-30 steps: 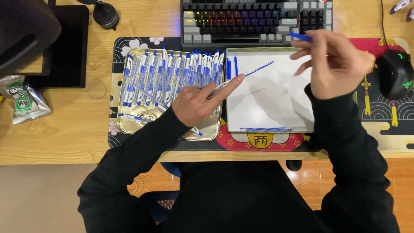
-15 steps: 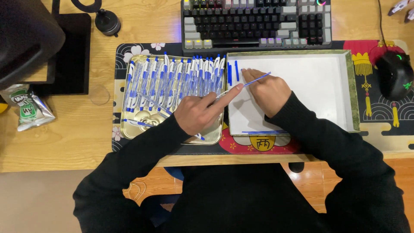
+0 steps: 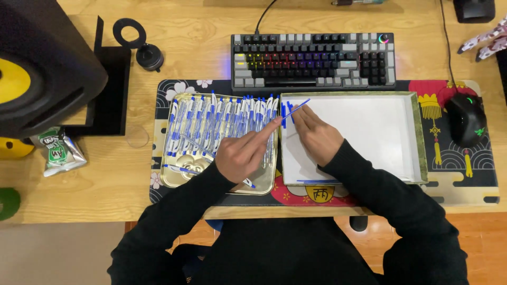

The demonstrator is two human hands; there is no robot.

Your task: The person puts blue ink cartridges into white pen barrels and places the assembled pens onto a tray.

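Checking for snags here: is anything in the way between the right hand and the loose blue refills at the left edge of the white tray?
Nothing visible. The right hand lies inside the white tray, its fingers at the blue refills. The left hand points over from the gold tray alongside, not between them.

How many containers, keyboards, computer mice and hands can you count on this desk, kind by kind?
Containers: 2, gold tray and white box
Keyboard: 1
Computer mouse: 1
Hands: 2, left hand and right hand
Total: 6
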